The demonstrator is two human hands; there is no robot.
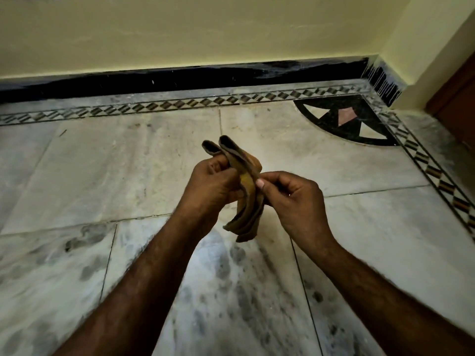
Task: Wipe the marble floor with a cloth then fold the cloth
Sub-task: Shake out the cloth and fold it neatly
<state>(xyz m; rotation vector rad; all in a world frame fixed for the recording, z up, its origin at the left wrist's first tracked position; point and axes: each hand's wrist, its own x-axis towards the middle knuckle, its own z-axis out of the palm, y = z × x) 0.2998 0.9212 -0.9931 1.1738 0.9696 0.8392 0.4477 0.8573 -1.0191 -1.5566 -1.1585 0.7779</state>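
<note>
The brown cloth (245, 191) is pinched from both sides: the left hand (210, 186) is closed around its upper part, with fingers tucked among the layers, and the right hand (295, 199) is pressed onto its middle edge between thumb and fingertips (260, 184). The cloth is held in the air above the marble floor (128, 163), clear of it, already gathered into several layers; two looped folds are seen at the top and loose ends hang below the hands. The step in hand is judged to be the folding. For a neat result, the hanging ends would best be aligned before the next crease is made, the layers kept flat between thumb and fingers rather than bunched, and the fold pressed along its length; the looped tops look uneven, so some squaring is probably needed first. Beyond the cloth, grey smudges and streaks are noted on the near slabs (226, 273), so whether wiping is complete cannot be told. Farther off, a patterned inlay border (180, 104) runs along a black skirting (180, 78) under a pale yellow wall (205, 29), with a dark corner motif (344, 119) at right and a brown door edge (460, 98) beyond. Nothing is seen obstructing the hands.
</note>
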